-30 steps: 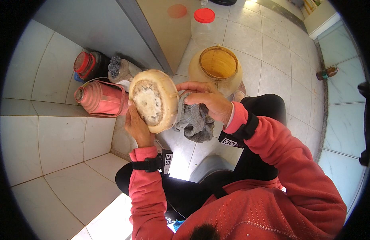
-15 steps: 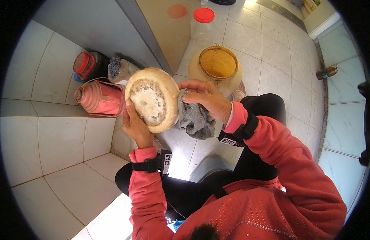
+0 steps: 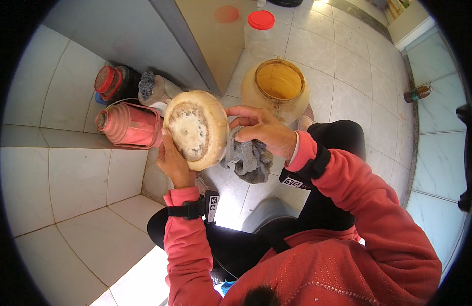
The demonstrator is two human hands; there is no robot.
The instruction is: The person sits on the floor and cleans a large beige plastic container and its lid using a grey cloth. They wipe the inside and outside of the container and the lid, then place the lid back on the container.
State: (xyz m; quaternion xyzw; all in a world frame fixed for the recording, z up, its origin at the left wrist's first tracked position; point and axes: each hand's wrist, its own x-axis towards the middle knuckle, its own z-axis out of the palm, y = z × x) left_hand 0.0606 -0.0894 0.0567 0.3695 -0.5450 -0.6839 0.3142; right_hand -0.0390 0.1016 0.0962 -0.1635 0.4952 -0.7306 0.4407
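Observation:
A round cream-coloured lid or shallow bowl (image 3: 190,133) is tilted in front of me, its stained, blackened flat side toward me. My left hand (image 3: 173,162) grips its lower left edge, thumb on the face and the other fingers hidden behind. At its right side, my right hand (image 3: 264,130) pinches a grey rag (image 3: 252,159), which hangs down from the fingers; the fingertips are by the rim. Just beyond the right hand, a big-bellied cream jar (image 3: 251,84) stands on the floor with its yellowish mouth uncovered.
To the left are a pink thermos flask (image 3: 128,125), a dark jar with a red lid (image 3: 109,81) and a whitish container topped with a steel-wool scourer (image 3: 148,84). Farther off stands a clear jar with a red lid (image 3: 260,20). A brown bottle (image 3: 417,93) lies near the right wall.
The cream piece has shifted slightly right and down, turning a little. My right hand has moved slightly and the rag hangs lower and more bunched.

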